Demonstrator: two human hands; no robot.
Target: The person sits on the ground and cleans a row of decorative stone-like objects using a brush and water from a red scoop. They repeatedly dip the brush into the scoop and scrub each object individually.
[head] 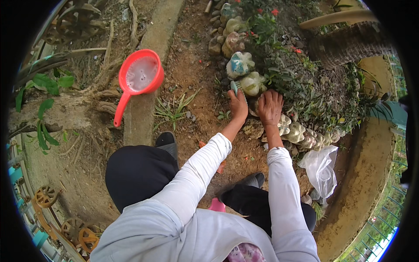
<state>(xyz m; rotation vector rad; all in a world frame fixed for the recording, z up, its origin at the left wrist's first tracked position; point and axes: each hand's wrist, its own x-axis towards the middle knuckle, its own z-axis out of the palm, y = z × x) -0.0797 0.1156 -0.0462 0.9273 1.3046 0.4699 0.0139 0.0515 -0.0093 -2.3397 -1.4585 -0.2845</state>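
My left hand [239,105] grips a pale teal scrub brush [234,87], its bristles against the side of a whitish-green plastic bottle base [253,84]. Just right of that base, my right hand [271,106] lies palm down at the edge of the plants, fingers close together. It partly covers another dirty bottle base [253,108]; what its fingertips touch is hidden. Above the brush sits a bottle base with blue paint [241,65]. These upturned bases form a curved border around the plant bed, continuing past my right hand as a weathered row [296,132].
A red dipper [157,78] of foamy water stands on a concrete curb [139,131] to the left. A clear plastic bag [320,167] lies at right. Low plants [294,82] and a tree trunk [350,42] fill the bed. Something pink [217,205] shows beneath me.
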